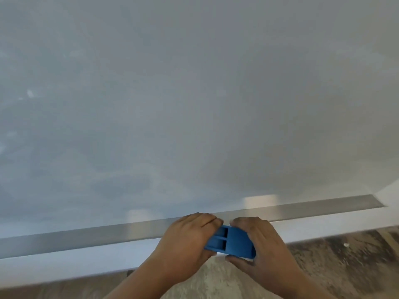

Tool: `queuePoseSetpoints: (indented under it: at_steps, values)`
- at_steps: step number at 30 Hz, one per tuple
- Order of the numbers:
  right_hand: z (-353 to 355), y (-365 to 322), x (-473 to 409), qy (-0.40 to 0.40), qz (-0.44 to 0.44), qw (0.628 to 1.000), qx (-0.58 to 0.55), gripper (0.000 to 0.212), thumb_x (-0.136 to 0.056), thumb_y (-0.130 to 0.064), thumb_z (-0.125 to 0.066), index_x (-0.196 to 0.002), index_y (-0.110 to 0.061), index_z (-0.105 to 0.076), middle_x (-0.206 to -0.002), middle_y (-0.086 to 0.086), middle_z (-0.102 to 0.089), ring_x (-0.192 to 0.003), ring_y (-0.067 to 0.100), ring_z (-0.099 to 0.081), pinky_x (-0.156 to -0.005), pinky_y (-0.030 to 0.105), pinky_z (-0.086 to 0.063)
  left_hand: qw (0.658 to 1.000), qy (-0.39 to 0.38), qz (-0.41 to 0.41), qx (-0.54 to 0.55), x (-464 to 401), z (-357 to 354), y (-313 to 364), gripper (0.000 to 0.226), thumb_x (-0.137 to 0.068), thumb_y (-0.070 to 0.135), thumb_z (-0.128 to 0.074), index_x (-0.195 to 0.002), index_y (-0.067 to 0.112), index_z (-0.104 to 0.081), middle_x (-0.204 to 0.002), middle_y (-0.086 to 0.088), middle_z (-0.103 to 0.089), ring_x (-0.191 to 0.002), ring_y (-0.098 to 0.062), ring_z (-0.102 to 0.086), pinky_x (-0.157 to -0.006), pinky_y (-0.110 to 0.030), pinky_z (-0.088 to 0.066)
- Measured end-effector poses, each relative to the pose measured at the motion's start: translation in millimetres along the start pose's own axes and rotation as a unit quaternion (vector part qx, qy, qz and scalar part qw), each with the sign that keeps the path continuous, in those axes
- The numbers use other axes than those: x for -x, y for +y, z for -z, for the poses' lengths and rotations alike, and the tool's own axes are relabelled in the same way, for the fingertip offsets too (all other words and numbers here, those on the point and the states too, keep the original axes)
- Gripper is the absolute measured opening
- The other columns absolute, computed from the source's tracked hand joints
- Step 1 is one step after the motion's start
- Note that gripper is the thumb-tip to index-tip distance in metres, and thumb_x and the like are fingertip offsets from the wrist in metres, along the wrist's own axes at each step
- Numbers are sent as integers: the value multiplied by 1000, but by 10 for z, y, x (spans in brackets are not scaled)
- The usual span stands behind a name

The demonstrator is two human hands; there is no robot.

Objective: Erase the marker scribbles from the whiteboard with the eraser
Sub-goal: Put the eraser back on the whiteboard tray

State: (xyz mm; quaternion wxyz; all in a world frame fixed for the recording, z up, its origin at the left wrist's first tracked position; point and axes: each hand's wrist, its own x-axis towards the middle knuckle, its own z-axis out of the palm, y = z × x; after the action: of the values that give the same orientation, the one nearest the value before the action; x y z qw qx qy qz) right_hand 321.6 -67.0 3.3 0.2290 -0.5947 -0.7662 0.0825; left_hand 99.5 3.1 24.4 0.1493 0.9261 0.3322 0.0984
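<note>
A large whiteboard (194, 93) fills most of the view; its surface looks grey with faint bluish smears on the left side and no distinct marker lines. A blue plastic eraser (234, 241) sits low in the middle, over the board's tray. My left hand (185, 240) grips its left end and my right hand (259, 242) grips its right end, thumb underneath. The eraser's underside is hidden.
A silver metal tray (86, 238) runs along the whiteboard's bottom edge, with a white ledge (64, 268) below it. Under that lies a brown and grey patterned floor (334, 262). The board's right end meets a white frame (390, 195).
</note>
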Motion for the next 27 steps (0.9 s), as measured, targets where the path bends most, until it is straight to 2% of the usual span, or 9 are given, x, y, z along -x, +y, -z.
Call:
queuePoseSetpoints:
  at_steps: [2,5,8,9,11,14,18,22,27]
  values:
    - [14,124,66,-14,-19,1000,21,74,-74,-64,-75,-135,-39,-42,-129,-23,-49,-113,-2,-45,-97,20,-37,999,0,40,10,-41,-114,-16,57,-90,41,-70,-143,31,-51,-142,13,-58,-125,-10,-57,-106,-26,-44]
    - [4,364,183,-22,-74,997,14,78,-73,-47,-86,-137,-43,-43,-132,-25,-50,-119,1,-46,-105,28,-36,997,10,73,28,-99,-267,-53,59,-93,40,-67,-147,31,-47,-147,14,-52,-130,-10,-52,-108,-26,-41]
    - [-33,557,276,-29,-147,988,-22,77,-80,-39,-84,-133,-55,-31,-128,-41,-34,-115,-12,-38,-107,19,-29,994,23,92,46,-179,-418,-64,58,-92,40,-67,-146,32,-47,-145,15,-53,-127,-9,-54,-105,-24,-42]
    - [-51,605,293,-27,-179,982,-49,77,-81,-37,-84,-132,-57,-29,-125,-44,-33,-111,-14,-42,-104,13,-32,993,25,99,52,-207,-465,-63,58,-92,41,-67,-146,33,-46,-145,16,-53,-126,-8,-53,-104,-23,-41]
    - [-80,691,311,2,-231,967,-107,77,-79,-29,-86,-131,-55,-37,-121,-41,-44,-107,-12,-52,-86,5,-44,991,32,109,69,-265,-586,-64,59,-93,43,-66,-147,33,-45,-145,17,-52,-125,-7,-52,-104,-21,-39]
    - [-123,812,315,26,-257,955,-146,72,-77,-16,-88,-130,-45,-49,-115,-27,-58,-100,-5,-58,-75,12,-52,989,33,121,83,-351,-745,-51,61,-93,45,-66,-148,34,-43,-146,17,-50,-128,-7,-49,-107,-21,-38]
    - [-145,978,306,-12,-255,957,-135,76,-79,-15,-86,-134,-46,-44,-115,-23,-54,-97,-1,-58,-78,11,-50,988,28,125,85,-483,-932,-31,62,-93,46,-66,-149,36,-41,-148,18,-47,-131,-5,-45,-111,-21,-36]
    - [-147,1169,273,-80,-233,967,-72,64,-84,-25,-82,-138,-37,-49,-117,-23,-46,-99,-1,-55,-82,6,-44,987,13,135,81,-632,-1104,-31,64,-90,46,-69,-147,36,-42,-148,17,-49,-131,-7,-46,-112,-23,-36]
    - [-210,1393,192,-100,-229,966,-60,62,-86,-28,-80,-138,-36,-47,-118,-20,-46,-99,3,-55,-88,13,-47,986,16,159,58,-780,-1293,-34,66,-90,48,-68,-149,35,-41,-149,15,-48,-131,-11,-48,-115,-26,-34]
